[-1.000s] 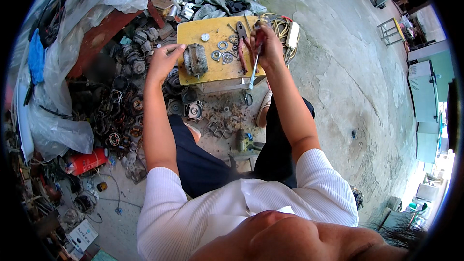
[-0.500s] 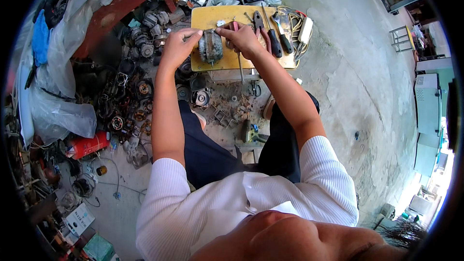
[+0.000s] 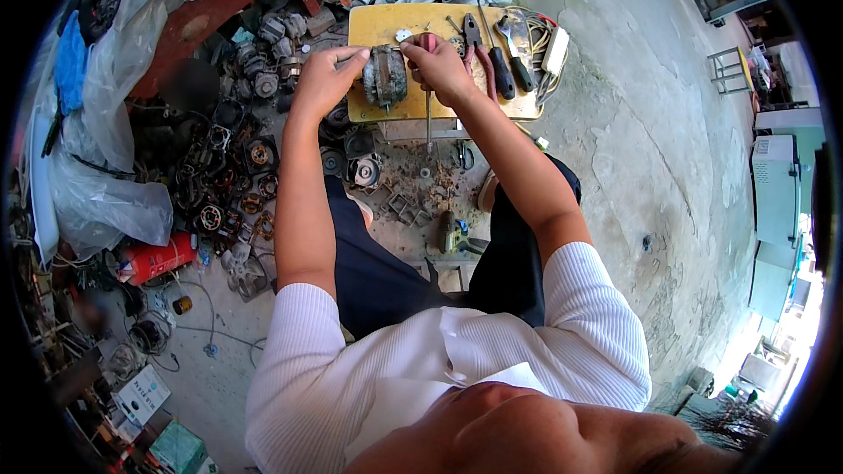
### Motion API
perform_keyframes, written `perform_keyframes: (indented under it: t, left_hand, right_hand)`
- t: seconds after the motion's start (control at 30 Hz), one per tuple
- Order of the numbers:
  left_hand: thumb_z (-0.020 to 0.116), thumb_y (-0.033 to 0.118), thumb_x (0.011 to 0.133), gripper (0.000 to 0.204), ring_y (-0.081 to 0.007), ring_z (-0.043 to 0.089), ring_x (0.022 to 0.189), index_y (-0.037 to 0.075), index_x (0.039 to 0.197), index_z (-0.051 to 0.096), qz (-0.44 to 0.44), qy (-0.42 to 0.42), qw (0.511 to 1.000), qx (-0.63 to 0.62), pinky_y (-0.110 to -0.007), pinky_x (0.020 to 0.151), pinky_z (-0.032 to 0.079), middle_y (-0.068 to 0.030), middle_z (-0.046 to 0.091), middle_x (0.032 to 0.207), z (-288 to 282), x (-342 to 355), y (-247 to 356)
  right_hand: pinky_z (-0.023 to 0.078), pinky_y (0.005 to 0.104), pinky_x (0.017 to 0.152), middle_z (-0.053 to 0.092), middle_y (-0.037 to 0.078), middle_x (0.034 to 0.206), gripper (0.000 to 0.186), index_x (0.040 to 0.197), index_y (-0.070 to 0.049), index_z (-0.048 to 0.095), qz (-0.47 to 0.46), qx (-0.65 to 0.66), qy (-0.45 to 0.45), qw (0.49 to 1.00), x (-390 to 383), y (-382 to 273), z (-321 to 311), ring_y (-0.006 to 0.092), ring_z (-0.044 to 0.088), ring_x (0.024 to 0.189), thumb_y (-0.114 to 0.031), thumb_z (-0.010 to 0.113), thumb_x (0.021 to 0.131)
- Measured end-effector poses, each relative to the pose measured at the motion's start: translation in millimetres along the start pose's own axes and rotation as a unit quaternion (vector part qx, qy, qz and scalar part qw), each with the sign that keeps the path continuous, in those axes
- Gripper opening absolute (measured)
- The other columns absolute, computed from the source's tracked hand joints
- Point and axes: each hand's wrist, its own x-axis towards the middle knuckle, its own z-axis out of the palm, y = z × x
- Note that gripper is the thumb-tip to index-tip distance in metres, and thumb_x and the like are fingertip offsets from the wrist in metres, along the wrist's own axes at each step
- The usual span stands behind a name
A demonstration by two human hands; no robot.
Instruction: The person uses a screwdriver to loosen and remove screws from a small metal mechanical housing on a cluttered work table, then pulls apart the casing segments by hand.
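Note:
A small grey, dirty electric motor [image 3: 385,76] with a rusty band round its middle stands on a yellow tabletop [image 3: 362,25]. From its left side my left hand [image 3: 325,79] grips it, thumb and fingers at its upper left edge. My right hand [image 3: 443,70] is closed round a screwdriver [image 3: 428,127] with a red handle; its long shaft points down past the table's front edge. The right thumb and forefinger are close to the motor's upper right side; whether they touch it I cannot tell.
Right of my right hand lie pliers [image 3: 481,53], a black-handled screwdriver [image 3: 500,75], an adjustable wrench [image 3: 516,57] and a coiled cable with a white power strip [image 3: 555,51]. Motor parts [image 3: 211,167] heap up at left. A green-and-black power tool [image 3: 455,237] sits on the floor.
The screwdriver's shaft has swung from a slant to nearly straight toward me. The motor looks slightly turned between my hands, which stay at about the same place.

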Motion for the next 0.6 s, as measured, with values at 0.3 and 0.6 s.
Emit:
perform_keyframes:
  t: [0.3, 0.6]
  left_hand:
    - [0.066, 0.030, 0.092, 0.038, -0.0140, 0.064, 0.095, -0.002, 0.111, 0.069, 0.022, -0.007, 1.000, 0.015, -0.030, 0.087, 0.048, -0.0116, 0.072, 0.103, -1.6, -0.9, -3.5]
    - [0.066, 0.047, 0.088, 0.054, -0.0276, 0.063, 0.112, 0.003, 0.119, 0.066, 0.031, -0.007, 0.999, 0.033, -0.038, 0.096, 0.046, -0.0186, 0.066, 0.117, -3.0, -6.8, -3.1]
  right_hand:
    - [0.041, 0.0300, 0.054, 0.059, 0.002, 0.070, 0.022, 0.088, -0.002, 0.065, -0.037, -0.214, 0.073, 0.973, 4.1, -20.6, -63.5, 0.0100, 0.051, 0.061, -0.023, 0.070, 0.087]
    - [0.047, 0.0288, 0.059, 0.057, 0.007, 0.079, 0.043, 0.094, 0.000, 0.061, 0.053, 0.330, -0.017, 0.942, -22.8, -55.9, -80.6, 0.0197, 0.055, 0.065, -0.043, 0.054, 0.097]
